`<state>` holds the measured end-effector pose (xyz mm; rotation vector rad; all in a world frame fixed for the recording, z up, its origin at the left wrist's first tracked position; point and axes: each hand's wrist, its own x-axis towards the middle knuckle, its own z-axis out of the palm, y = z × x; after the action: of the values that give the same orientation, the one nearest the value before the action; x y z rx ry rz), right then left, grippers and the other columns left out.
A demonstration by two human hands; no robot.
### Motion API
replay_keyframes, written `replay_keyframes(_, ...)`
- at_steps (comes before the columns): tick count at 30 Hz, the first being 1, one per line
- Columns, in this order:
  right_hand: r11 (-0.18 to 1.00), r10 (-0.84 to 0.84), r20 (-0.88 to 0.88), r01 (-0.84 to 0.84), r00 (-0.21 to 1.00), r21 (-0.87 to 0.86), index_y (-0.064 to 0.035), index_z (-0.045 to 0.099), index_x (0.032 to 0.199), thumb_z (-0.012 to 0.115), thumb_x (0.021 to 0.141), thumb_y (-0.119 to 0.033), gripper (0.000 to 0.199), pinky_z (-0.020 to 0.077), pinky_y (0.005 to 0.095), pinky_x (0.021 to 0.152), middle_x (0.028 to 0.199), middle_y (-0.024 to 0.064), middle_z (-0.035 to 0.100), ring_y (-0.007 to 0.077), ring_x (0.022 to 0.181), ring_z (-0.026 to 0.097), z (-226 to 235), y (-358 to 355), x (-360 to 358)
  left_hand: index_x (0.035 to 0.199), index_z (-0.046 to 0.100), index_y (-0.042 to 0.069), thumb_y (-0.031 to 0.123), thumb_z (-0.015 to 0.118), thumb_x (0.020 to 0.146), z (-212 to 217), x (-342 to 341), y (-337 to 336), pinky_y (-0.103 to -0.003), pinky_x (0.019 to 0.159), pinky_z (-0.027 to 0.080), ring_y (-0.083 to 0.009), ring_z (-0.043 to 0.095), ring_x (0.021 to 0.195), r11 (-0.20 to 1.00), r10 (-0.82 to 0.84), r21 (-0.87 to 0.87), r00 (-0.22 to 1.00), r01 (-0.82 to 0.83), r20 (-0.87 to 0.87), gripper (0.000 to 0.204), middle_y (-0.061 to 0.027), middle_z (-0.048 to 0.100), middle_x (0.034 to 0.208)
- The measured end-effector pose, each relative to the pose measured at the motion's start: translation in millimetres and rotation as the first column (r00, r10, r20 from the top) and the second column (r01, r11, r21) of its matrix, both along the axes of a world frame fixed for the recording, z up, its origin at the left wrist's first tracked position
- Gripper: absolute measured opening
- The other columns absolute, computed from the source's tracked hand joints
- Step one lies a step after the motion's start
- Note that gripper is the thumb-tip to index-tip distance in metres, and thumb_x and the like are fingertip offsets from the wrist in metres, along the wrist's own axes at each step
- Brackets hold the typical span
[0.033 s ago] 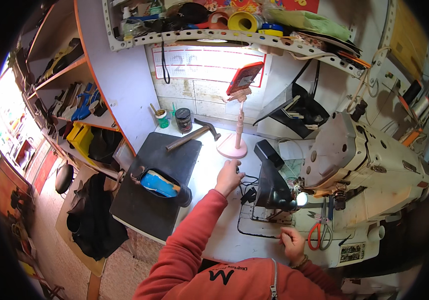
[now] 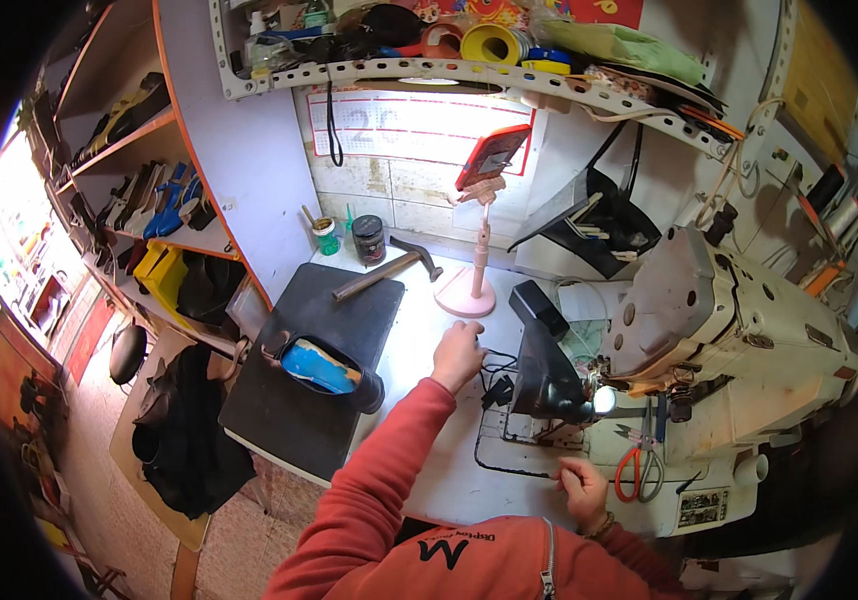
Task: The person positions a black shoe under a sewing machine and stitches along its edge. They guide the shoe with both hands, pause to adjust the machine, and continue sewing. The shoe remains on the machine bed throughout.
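Note:
My left hand [image 2: 459, 354] reaches forward over the white table, its fingers curled together just in front of the pink phone stand [image 2: 465, 293]. Whatever it may hold is hidden. A thin black cord [image 2: 497, 366] lies right beside it. Close to my body, my right hand [image 2: 584, 492] is closed with thumb and finger together. A tiny reddish bit shows at its fingertips, too small to name. Between the hands and the sewing machine [image 2: 664, 310] stands a black leather-looking piece [image 2: 547, 375], under the machine's lamp. Scissors [image 2: 639, 466] with red and grey handles lie right of my right hand.
A black mat [image 2: 294, 430] at left bears a hammer [image 2: 377, 277] and a dark holder with a blue piece [image 2: 319, 368]. A dark jar [image 2: 369, 240] and a green pot [image 2: 325, 236] stand behind. A metal shelf [image 2: 469, 70] hangs overhead; shoe shelves [image 2: 164, 130] stand left.

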<state>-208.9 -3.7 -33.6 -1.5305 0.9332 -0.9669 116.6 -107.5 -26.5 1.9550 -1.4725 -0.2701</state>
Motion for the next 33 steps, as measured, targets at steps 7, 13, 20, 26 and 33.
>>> replay_keyframes(7,0.979,0.197,-0.155,-0.203,0.968,-0.028,0.0049,0.064,0.110,0.056,0.093,-0.002,0.019,0.0518,0.0244,0.062,0.086,0.0106,0.070,0.0114,0.068,0.064,-8,14,7,0.092,0.073,0.015,0.009,0.060,0.081,-14,20,-28,-0.042,0.084,0.052,-0.0331,0.057,0.109,0.970,-0.216,0.195,0.872,0.142,0.439,0.018,-0.0110,0.059,0.112)
replay_keyframes(13,0.950,0.276,-0.212,-0.300,0.937,-0.091,0.0033,0.064,0.111,0.059,0.091,-0.002,0.021,0.0533,0.0263,0.062,0.086,0.0104,0.070,0.0131,0.067,0.066,6,11,20,0.087,0.069,0.009,0.007,0.056,0.084,21,17,-13,-0.043,0.072,0.054,-0.0321,0.064,0.088,0.986,-0.147,-0.010,0.913,0.164,0.380,0.014,-0.0134,0.060,0.098)
replay_keyframes(20,0.779,0.297,-0.265,-0.393,0.918,-0.488,-0.0011,0.047,0.137,0.057,0.092,-0.002,0.046,0.0524,0.0365,0.062,0.084,0.0146,0.065,0.0313,0.067,0.065,44,-9,79,0.098,0.062,0.004,0.003,0.063,0.079,48,-27,88,-0.040,0.071,0.052,-0.0322,0.063,0.083,0.942,-0.233,-0.232,0.971,0.241,0.059,0.019,-0.0149,0.060,0.093)
replay_keyframes(26,0.891,0.276,-0.269,-0.351,0.923,-0.289,-0.0053,0.041,0.143,0.051,0.098,-0.010,0.046,0.0513,0.0414,0.065,0.095,0.0178,0.066,0.0364,0.076,0.065,34,-25,141,0.106,0.057,-0.001,0.002,0.070,0.074,42,-36,140,-0.033,0.074,0.053,-0.0266,0.065,0.083,0.970,-0.164,-0.218,0.950,0.107,-0.265,0.034,-0.0162,0.062,0.094)
replay_keyframes(33,0.695,0.087,-0.517,-0.424,0.851,-0.581,-0.0066,0.061,0.101,0.058,0.093,-0.013,0.011,0.0493,0.0393,0.056,0.076,0.0104,0.066,0.0295,0.065,0.065,30,-33,151,0.098,0.056,0.001,0.000,0.072,0.068,39,-31,154,-0.034,0.066,0.050,-0.0278,0.060,0.079,0.922,-0.075,-0.377,0.995,0.092,0.061,0.034,-0.0133,0.060,0.090)
